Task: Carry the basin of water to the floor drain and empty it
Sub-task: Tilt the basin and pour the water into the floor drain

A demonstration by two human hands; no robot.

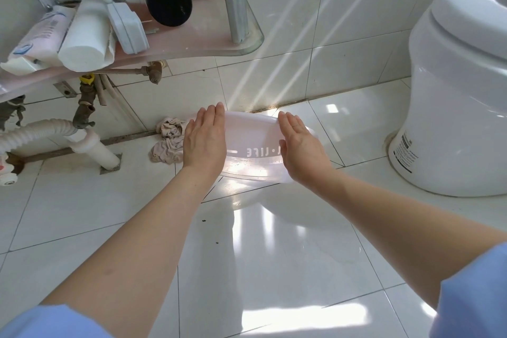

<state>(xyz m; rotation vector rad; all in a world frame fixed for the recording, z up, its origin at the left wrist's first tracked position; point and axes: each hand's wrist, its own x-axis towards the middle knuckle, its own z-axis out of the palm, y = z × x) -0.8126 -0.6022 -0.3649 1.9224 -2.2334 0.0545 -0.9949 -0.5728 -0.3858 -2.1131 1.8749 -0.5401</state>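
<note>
Down by the wall, the basin (253, 145) is tipped up between both palms

From the head camera: the left hand (204, 140) and right hand (300, 149) press flat against opposite sides of the translucent white basin, fingers straight and together, squeezing rather than curling round it; it is tilted hard, its printed base facing the person and its mouth turned toward the wall joint. It hangs low over the floor tiles (274, 241), a crumpled cloth (168, 140) just left of it and the toilet (450, 90) well to the right. The drain itself isn't visible, nor any water, so I'd judge this the pour's tail end. Best keep even pressure on both sides and hold the tilt steady, because flat palms on wet plastic could slip
</note>
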